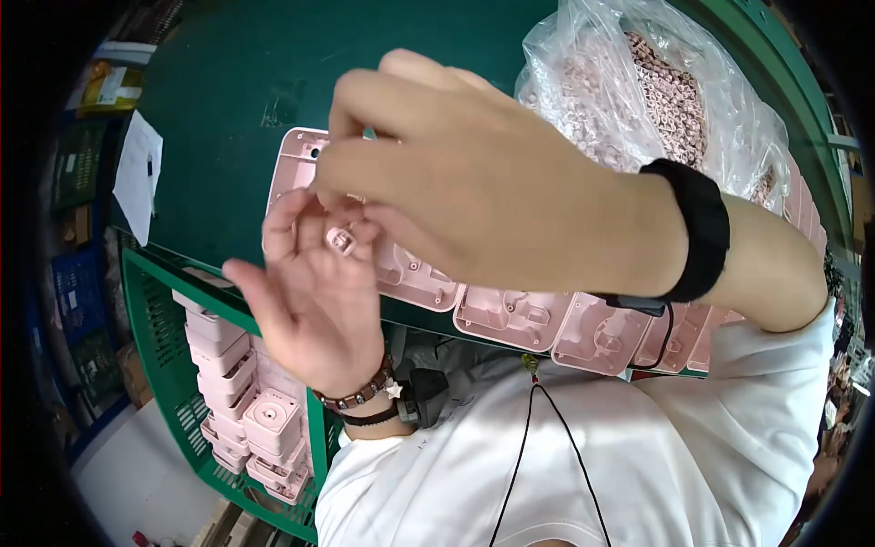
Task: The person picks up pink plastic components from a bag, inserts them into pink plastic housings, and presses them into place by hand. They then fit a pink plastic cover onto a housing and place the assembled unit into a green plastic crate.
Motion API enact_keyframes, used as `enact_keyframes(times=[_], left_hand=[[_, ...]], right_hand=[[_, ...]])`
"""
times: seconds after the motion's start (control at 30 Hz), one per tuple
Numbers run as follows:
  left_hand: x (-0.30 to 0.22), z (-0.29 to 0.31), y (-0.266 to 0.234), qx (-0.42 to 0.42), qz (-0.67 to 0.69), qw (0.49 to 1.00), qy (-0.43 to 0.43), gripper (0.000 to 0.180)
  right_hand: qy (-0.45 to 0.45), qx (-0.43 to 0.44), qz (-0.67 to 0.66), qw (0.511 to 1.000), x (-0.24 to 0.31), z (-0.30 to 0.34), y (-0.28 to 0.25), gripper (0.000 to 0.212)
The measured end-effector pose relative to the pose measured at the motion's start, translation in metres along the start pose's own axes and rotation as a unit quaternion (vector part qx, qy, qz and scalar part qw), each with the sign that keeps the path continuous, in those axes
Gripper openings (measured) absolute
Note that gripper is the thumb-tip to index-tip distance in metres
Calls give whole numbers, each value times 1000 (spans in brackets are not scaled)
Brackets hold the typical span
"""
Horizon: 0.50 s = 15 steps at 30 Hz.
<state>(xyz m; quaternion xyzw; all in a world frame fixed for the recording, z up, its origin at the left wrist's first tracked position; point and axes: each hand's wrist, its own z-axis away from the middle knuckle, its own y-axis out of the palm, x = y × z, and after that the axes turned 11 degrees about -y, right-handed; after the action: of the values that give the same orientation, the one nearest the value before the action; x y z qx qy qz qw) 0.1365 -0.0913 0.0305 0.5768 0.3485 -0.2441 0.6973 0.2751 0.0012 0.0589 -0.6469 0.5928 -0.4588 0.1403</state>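
Note:
My left hand (319, 301) is palm up with its fingers curled, and a small pink plastic part (341, 241) rests in it near the finger bases. Above it, my right hand (437, 164) reaches across from the right, fingers bent and pinched together. Their tips are mostly hidden, and whatever they hold cannot be made out. Beneath both hands lies a pink plastic housing (296, 169) with molded posts, largely covered by them. Further pink housings (515, 314) stand in a row along the table's near edge.
A clear plastic bag (583, 100) full of small pink parts lies on the green table (246, 64) at the far right. At the lower left, a green crate (169, 383) holds stacked pink housings (273, 419). White paper (138, 178) hangs at the table's left edge.

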Motion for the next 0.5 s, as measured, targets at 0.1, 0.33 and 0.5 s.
enact_keyframes(times=[0.1, 0.33, 0.5], left_hand=[[-3, 4, 18, 3, 165, 976, -144, 66], [-13, 7, 40, 110, 134, 973, -154, 68], [-54, -24, 60, 268, 42, 951, -152, 66]], right_hand=[[-59, -2, 100, 993, 20, 8, 5, 8], [-169, -41, 196, 965, 16, 9, -15, 11], [-138, 33, 148, 979, 31, -39, -84, 13]])
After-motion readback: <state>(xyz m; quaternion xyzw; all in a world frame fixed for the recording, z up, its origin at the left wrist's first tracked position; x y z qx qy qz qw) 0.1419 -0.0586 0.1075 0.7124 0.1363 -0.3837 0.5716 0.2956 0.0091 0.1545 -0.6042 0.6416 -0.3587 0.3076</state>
